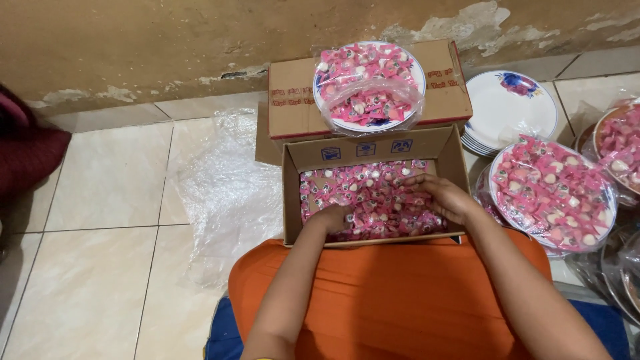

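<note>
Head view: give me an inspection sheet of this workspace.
Surface: pale tiled floor with a clear plastic sheet spread on it.
Job's things: open cardboard box filled with pink wrapped candies.
Clutter: bagged plate of candies on the box flap; another candy plate at right; stack of bare white plates; more bagged plates at the right edge.
Hands: left hand and right hand both down in the candies; grip not clear.
Cables: nothing seen.
Surroundings: worn, peeling wall; dark red cloth at left; orange garment over the lap.
</note>
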